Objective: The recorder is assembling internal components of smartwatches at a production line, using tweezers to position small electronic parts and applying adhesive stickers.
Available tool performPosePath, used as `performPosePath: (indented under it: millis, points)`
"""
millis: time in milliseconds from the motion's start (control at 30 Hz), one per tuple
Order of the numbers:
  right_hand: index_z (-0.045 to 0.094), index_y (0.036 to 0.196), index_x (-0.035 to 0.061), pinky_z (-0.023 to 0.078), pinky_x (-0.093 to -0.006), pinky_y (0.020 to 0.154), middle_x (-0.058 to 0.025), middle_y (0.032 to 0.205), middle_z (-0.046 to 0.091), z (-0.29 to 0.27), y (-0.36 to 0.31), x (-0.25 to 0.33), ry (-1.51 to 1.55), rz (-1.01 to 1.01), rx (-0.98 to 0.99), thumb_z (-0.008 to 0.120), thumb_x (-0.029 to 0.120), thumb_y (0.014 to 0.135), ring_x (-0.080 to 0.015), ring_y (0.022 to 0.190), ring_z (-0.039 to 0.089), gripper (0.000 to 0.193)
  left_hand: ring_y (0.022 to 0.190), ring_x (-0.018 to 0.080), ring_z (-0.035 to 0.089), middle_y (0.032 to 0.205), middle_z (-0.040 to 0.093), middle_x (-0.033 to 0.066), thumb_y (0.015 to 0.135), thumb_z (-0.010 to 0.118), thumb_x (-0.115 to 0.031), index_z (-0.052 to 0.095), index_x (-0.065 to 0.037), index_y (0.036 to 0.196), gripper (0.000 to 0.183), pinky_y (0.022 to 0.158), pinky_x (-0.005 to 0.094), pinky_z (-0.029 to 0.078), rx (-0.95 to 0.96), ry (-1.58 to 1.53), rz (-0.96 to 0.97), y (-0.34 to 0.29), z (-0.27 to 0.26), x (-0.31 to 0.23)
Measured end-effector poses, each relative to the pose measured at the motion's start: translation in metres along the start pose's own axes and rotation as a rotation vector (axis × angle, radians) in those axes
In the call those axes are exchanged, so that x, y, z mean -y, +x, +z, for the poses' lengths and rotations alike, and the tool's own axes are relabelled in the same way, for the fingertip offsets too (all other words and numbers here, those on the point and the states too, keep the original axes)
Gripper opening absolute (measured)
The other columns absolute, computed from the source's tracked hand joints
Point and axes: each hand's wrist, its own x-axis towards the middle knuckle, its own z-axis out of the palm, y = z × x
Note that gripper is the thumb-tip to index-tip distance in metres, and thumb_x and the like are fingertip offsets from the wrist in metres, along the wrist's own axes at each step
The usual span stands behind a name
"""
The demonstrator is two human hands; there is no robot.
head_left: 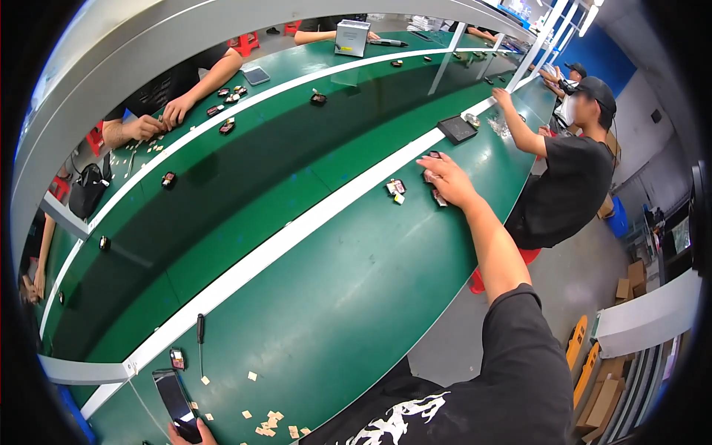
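My right hand (451, 182) reaches far out over the green bench (334, 259), fingers stretched out. It lies over a small cluster of black modules; one module (439, 198) shows below the palm, and the hand covers part of the cluster. Just left of it sits another black module (395, 188) with pale labels. At the lower left edge, my left hand (194, 436) is closed around the lower end of a dark smartphone (176, 403). Beyond the phone lie a black module (177, 359) and a screwdriver (200, 330). Small cream squares (270, 424) are scattered right of the phone.
A dark green conveyor belt (297, 185) carrying scattered modules runs behind a white rail (259, 252). A black tray (457, 129) stands beyond my right hand. A co-worker in black (575, 170) sits to the right; others work across the belt. White frame posts (67, 215) rise nearby.
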Motion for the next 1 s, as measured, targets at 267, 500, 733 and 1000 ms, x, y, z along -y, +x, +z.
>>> performPosePath:
  millis: [267,500,733,1000]
  points:
    - [0.065,0.136,0.0247,0.033,-0.0488,0.120,-0.0052,0.145,0.059,0.027,0.005,0.076,-0.016,-0.265,0.112,0.057,0.029,0.101,-0.0390,0.141,0.043,0.036,0.094,0.0394,0.066,0.108,0.068,0.0280,0.077,0.088,-0.029,0.064,0.010,0.119,0.061,0.090,0.0443,0.053,-0.022,-0.131,-0.020,0.000,-0.002,0.001]
    - [0.069,0.129,0.0231,0.034,-0.0509,0.119,-0.0039,0.143,0.060,0.038,-0.025,0.164,0.033,-0.466,0.138,0.061,0.026,0.099,-0.0422,0.139,0.044,0.031,0.124,0.0395,0.055,0.133,0.057,0.0237,0.081,0.080,-0.013,0.050,0.006,0.141,0.070,0.110,0.0455,0.041,-0.016,-0.255,-0.076,-0.008,0.023,0.043]
    - [0.066,0.132,0.0258,0.037,-0.0583,0.114,-0.0056,0.144,0.058,0.066,-0.081,0.277,-0.006,-0.556,0.170,0.060,0.029,0.099,-0.0459,0.140,0.043,0.033,0.131,0.0366,0.052,0.140,0.056,0.0222,0.084,0.080,-0.016,0.052,0.005,0.139,0.065,0.115,0.0428,0.037,0.022,-0.190,-0.045,-0.001,0.014,0.050]
    - [0.063,0.131,0.0132,0.033,-0.0653,0.113,-0.0123,0.147,0.053,0.095,-0.148,0.410,0.067,-0.553,0.227,0.058,0.028,0.100,-0.0507,0.138,0.041,0.034,0.142,0.0424,0.036,0.156,0.037,0.0216,0.077,0.083,-0.020,0.052,0.000,0.139,0.072,0.119,0.0560,0.023,-0.050,-0.115,0.135,-0.009,-0.001,0.028]
